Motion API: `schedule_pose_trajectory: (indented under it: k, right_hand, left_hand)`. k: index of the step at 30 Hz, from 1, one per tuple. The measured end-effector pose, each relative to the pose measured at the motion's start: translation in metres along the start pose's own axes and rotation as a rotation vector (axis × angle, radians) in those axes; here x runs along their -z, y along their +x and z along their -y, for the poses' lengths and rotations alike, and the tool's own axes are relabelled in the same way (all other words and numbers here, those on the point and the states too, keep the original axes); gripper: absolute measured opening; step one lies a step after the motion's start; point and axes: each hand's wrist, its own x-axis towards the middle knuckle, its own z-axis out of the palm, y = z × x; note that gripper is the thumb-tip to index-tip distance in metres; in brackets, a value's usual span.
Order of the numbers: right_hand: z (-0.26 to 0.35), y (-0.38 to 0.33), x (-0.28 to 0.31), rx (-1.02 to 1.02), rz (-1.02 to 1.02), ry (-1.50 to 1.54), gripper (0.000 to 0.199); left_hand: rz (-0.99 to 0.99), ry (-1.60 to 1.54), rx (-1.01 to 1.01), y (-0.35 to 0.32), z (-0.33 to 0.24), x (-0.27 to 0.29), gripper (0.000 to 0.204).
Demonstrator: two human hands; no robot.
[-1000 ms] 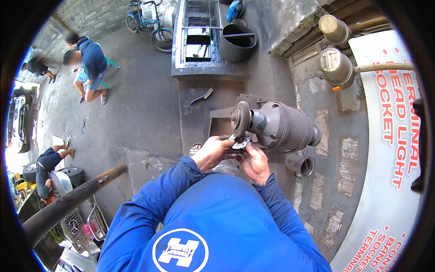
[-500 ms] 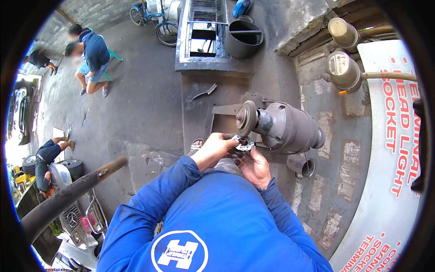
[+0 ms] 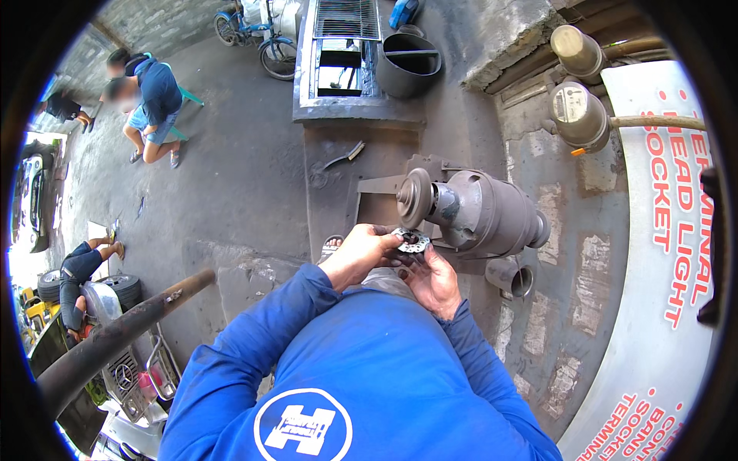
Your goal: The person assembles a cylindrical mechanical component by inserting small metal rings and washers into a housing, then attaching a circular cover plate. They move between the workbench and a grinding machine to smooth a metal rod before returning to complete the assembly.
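Between my two hands is a small round metal plate (image 3: 414, 242) with holes around its rim and a dark centre. My left hand (image 3: 361, 252) grips its left side, thumb on top. My right hand (image 3: 435, 283) pinches the right side from below, its lower fingers partly hidden. Just above the plate is the round wheel (image 3: 414, 198) of a bench grinder, whose dusty grey motor (image 3: 492, 213) extends to the right. Plate and wheel edge are very close; I cannot tell whether they touch.
A wire brush (image 3: 346, 156) lies on the ground ahead. Farther off stand a metal frame with a grille (image 3: 346, 107) and a dark bucket (image 3: 400, 77). A thick pipe (image 3: 131, 330) crosses at left. A small can (image 3: 503, 276) sits below the motor; a banner (image 3: 653, 230) hangs right.
The hands keep their hold on the plate, which tilts slightly and stays just under the wheel. The whole view shifts a little to the left.
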Motion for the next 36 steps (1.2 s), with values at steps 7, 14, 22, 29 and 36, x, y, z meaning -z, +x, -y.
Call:
schedule_pose_trajectory:
  k: [7,14,22,29,36]
  right_hand:
    - [-0.009,0.026,0.014,-0.076,0.121,0.036,0.046]
    - [-0.003,0.017,0.006,-0.033,-0.068,0.108,0.047]
    - [-0.008,0.019,-0.001,-0.098,-0.036,0.173,0.049]
    - [-0.007,0.003,0.001,-0.047,0.025,0.129,0.046]
    - [-0.006,-0.011,-0.003,-0.019,-0.009,0.103,0.046]
  left_hand:
    - [-0.053,-0.074,0.066,-0.007,0.01,0.014,0.025]
    - [0.003,-0.127,0.056,0.018,0.012,0.003,0.02]
    - [-0.015,-0.049,0.033,0.013,0.008,0.008,0.019]
    - [0.02,0.025,-0.023,0.002,0.003,-0.006,0.027]
    - [0.078,0.017,-0.012,-0.004,0.002,-0.003,0.03]
